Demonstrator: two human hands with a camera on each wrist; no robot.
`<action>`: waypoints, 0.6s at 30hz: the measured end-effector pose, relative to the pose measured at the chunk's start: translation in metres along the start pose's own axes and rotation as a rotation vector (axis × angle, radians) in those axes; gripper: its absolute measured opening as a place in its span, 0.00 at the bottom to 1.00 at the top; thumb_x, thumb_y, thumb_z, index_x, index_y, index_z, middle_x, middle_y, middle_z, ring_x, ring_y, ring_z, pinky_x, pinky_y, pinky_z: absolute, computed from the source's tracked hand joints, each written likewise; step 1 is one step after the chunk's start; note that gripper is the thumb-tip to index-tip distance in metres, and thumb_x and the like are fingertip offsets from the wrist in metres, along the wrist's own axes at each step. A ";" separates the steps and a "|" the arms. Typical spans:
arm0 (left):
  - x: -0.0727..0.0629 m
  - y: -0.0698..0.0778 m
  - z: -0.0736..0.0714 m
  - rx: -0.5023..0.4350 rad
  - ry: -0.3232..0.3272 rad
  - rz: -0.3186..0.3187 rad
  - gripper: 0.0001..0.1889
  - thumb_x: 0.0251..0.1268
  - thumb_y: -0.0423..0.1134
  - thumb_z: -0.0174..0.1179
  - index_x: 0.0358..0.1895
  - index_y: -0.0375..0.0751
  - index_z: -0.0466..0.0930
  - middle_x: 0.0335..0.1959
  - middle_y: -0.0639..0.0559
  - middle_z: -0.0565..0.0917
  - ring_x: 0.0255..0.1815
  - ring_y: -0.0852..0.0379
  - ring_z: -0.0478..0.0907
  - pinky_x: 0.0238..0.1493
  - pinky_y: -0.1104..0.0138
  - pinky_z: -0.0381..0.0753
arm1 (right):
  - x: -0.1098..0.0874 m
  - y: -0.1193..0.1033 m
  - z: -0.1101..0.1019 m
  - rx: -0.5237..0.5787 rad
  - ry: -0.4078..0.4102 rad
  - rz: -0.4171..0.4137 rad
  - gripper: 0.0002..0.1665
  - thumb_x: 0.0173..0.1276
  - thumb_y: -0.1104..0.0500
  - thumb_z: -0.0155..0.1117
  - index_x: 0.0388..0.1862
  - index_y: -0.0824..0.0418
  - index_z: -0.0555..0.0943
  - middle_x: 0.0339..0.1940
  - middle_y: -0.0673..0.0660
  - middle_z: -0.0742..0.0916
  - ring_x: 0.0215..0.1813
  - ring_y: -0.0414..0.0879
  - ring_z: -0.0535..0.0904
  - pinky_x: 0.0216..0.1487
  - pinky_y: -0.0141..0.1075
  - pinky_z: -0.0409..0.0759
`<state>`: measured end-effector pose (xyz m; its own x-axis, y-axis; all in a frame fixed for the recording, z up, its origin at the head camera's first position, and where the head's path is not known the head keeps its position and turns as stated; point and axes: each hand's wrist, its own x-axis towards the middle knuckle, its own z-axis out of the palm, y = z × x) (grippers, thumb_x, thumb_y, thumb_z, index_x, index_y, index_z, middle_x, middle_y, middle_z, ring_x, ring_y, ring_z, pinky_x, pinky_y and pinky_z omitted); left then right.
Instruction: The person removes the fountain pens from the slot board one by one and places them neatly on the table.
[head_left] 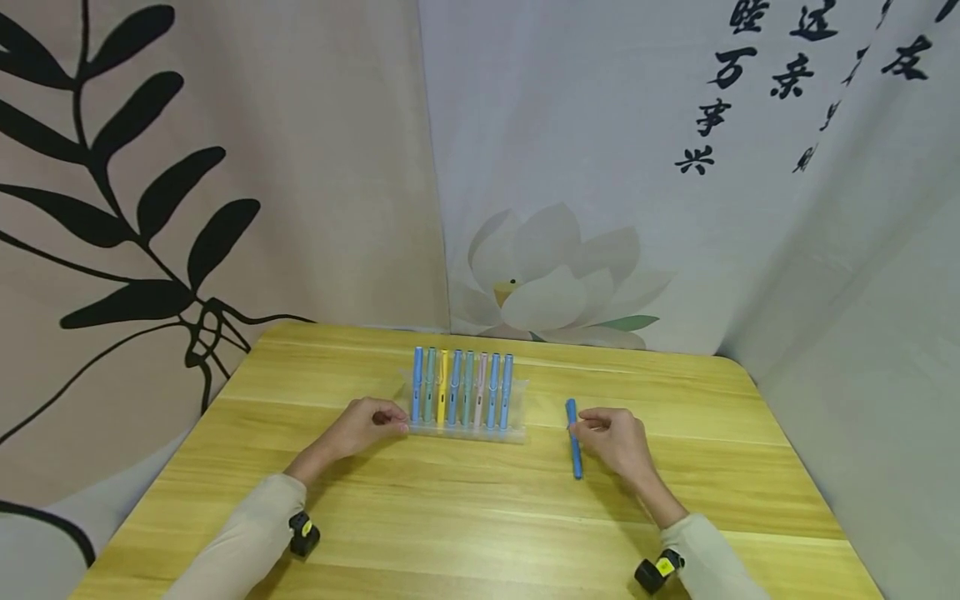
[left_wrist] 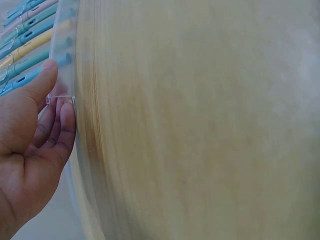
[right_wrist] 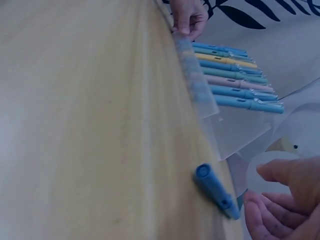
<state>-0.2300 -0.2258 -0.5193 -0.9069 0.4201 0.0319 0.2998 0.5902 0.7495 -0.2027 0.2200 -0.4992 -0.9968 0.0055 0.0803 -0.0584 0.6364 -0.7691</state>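
**One loose blue pen (head_left: 577, 462) on the table (head_left: 450, 521), eight racked pens (head_left: 454, 392) in the clear holder (head_left: 498, 435)**

Head view: from where I stand, loose blue pen lies flat, to the right of the holder and well apart from it. Long axis runs near to far, slightly skewed, roughly in line with the racked row. Can't tell which end is the cap. Right hand (head_left: 615, 442) is at its right side, fingertips overlapping the far half. Left hand (head_left: 371, 425) is at the holder's near left corner.

Left wrist view: left hand pinches that corner, thumb on the upper face, fingers curled at the end edge. Narrow grip. Holder looks like thin clear plastic: likely light, a bit flexy, easy to skid. Corner hold makes sense; don't squeeze hard, it could crack.

Right wrist view: right hand's thumb and fingers stand apart, middling gap, nothing between them. Pen sits just beside the fingertips; can't tell if they touch. One round end faces back toward the camera. My read: light, stiff, smooth barrel, liable to roll or slip. Take it across the barrel near mid-length, thumb opposite fingers, keeping off the ends.
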 end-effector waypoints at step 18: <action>-0.002 0.000 -0.001 -0.018 0.003 0.029 0.08 0.72 0.43 0.65 0.45 0.44 0.88 0.39 0.56 0.88 0.41 0.59 0.81 0.45 0.67 0.80 | 0.013 -0.038 0.022 0.198 -0.051 -0.168 0.19 0.67 0.52 0.75 0.54 0.58 0.88 0.45 0.55 0.92 0.45 0.49 0.88 0.44 0.34 0.85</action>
<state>-0.2286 -0.2269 -0.5186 -0.8987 0.4350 0.0554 0.3206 0.5657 0.7597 -0.2149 0.1794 -0.4829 -0.9733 -0.1301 0.1890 -0.2282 0.4618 -0.8571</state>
